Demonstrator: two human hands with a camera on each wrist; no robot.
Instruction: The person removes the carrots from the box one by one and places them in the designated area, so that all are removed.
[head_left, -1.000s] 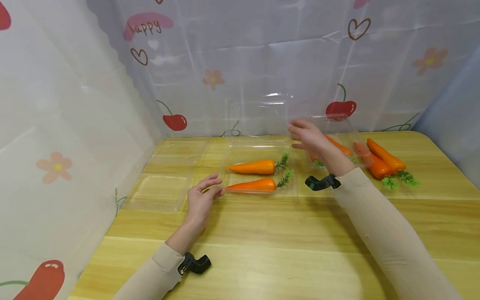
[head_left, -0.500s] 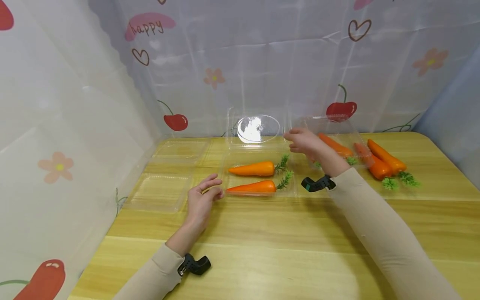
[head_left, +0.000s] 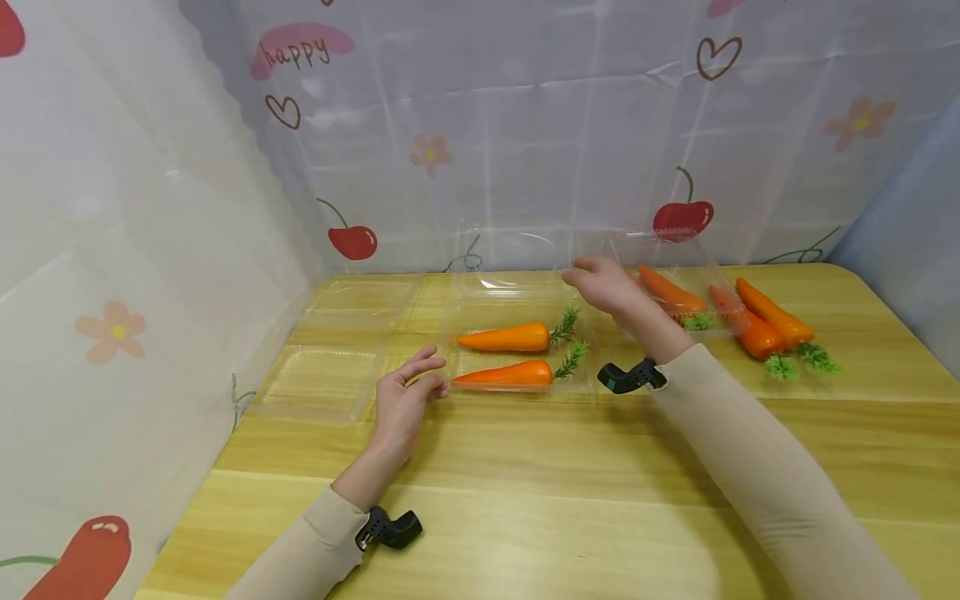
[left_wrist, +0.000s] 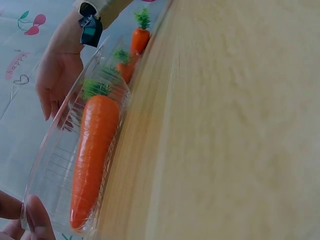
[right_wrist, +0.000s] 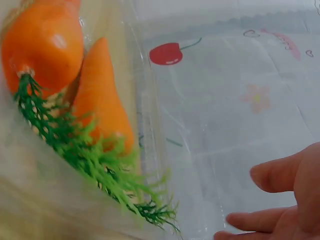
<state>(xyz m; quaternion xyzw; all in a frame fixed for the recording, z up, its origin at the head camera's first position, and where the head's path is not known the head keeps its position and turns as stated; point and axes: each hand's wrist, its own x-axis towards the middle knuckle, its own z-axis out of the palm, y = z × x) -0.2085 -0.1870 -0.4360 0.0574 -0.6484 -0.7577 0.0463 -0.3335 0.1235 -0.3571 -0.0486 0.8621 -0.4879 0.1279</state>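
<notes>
Two orange carrots with green tops, the rear one [head_left: 510, 337] and the front one [head_left: 510, 374], lie side by side in a clear plastic clamshell container [head_left: 480, 312]. Its hinged lid [head_left: 513, 246] stands raised at the back. My left hand [head_left: 405, 400] pinches the container's front left corner, thumb and finger on either side of the rim in the left wrist view. My right hand [head_left: 607, 287] is by the lid's right edge. In the right wrist view its thumb and fingers are spread apart; whether they touch the lid I cannot tell.
Behind my right forearm, a second clear container [head_left: 712, 271] has carrots [head_left: 671, 292] showing through it. More carrots [head_left: 776, 312] lie right of it. A third open clear container [head_left: 318, 383] sits at the left. A patterned curtain [head_left: 525, 133] borders the table's back.
My right hand has moved a little left and down, out from in front of the right container's carrots. The raised lid has shifted its tilt and its glare has faded. My left hand stays put.
</notes>
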